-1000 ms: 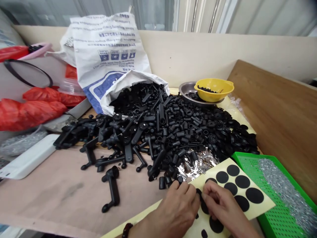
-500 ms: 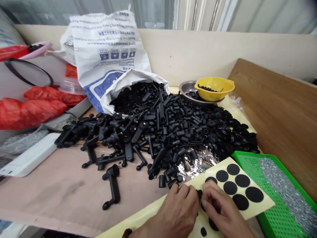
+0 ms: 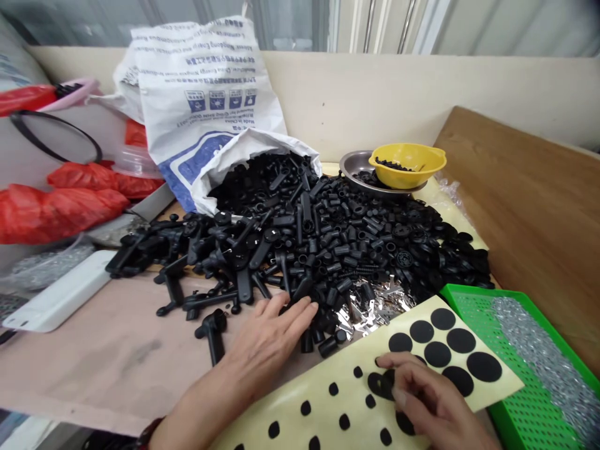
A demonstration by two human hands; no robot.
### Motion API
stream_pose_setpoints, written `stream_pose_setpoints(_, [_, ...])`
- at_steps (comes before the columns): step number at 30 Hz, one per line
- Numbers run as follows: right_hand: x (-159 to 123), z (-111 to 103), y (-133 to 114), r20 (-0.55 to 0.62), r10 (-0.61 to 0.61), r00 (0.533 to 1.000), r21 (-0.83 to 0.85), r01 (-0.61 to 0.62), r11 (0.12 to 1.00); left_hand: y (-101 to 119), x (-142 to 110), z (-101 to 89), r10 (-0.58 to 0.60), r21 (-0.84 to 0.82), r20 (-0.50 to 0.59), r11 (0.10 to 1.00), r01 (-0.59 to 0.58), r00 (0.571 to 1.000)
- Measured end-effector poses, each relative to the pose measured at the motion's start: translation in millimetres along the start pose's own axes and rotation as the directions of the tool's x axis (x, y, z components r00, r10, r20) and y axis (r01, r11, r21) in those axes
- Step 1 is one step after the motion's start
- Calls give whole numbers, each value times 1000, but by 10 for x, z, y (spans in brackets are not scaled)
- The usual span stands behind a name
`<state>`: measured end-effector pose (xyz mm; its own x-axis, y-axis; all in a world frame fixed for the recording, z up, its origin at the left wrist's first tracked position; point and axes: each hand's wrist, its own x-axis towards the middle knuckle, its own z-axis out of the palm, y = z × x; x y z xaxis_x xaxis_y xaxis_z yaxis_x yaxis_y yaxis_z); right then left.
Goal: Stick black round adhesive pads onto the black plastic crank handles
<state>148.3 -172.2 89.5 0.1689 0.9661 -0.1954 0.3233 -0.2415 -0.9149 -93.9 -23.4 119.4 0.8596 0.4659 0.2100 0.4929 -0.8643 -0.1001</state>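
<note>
My left hand (image 3: 276,331) lies with stretched fingers over the near edge of the black plastic pile, its fingertips touching a black crank handle (image 3: 300,290). Over a yellow backing sheet (image 3: 323,365), my right hand (image 3: 429,397) is curled, thumb and fingers pinching a black round-ended part (image 3: 380,385); its far end is hidden by the fingers. Large black round stickers (image 3: 437,354) sit on the sheet's right end, and small black dots (image 3: 344,422) are spread across its left. Another black crank handle (image 3: 214,334) lies left of my left wrist, partly covered by the forearm.
Behind, a white woven sack (image 3: 210,81) spills black parts. Shiny metal clips (image 3: 370,312) lie before the pile. A green tray (image 3: 525,369) of small metal pieces stands right. A yellow bowl (image 3: 410,172) rests on a metal bowl (image 3: 354,164). A white case (image 3: 60,294) lies left.
My left hand has left the right hand and moved left and up to the crank handles, its fingers now stretched. My right hand stays over the sheet; more of the small dots show.
</note>
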Motion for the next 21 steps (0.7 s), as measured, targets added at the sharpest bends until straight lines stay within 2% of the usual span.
stream_pose_setpoints(4, [-13,-28,49,-26,142,990,287,-129,949,-90,-145,21,40,108,99,993,-51,994])
stream_pose_setpoints(8, [12,-56,64,-104,227,968,470,-153,869,-152,-253,35,54,223,125,971,-81,991])
stream_pose_setpoints(11, [36,-44,59,-126,254,959,507,-158,847,-228,-244,25,-8,297,160,954,-41,987])
stream_pose_setpoints(13, [42,-30,56,-137,260,956,511,-157,845,-276,-210,8,-38,296,142,955,-6,989])
stream_pose_setpoints(18, [33,-22,82,-139,256,957,527,-147,837,-359,-144,-18,40,279,51,959,-52,998])
stream_pose_setpoints(21, [28,-35,105,-136,266,954,544,-153,825,-408,-161,0,13,185,52,982,-22,999])
